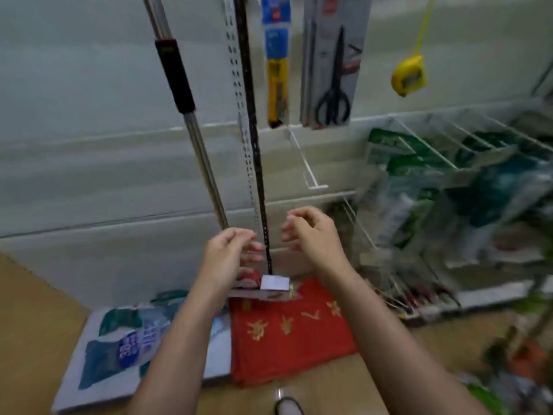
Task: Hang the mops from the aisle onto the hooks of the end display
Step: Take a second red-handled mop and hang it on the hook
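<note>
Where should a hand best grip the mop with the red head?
Grip the thin black pole of the red-headed mop just above the head. It stands nearly upright between the left hand and right hand, so wrap it from either side.

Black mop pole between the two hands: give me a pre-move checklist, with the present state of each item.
1. Left hand free of load: ok, fingers loosely curled, holding nothing.
2. Right hand free of load: ok, same.
3. Grip on black mop pole: not ok, the pole stands between the hands, neither closed on it.
4. Red mop head hanging off the floor: cannot tell.
5. Silver mop pole clear of the black one: ok, apart at hand height.
6. Hook engaged at the top: cannot tell, out of view.
</note>
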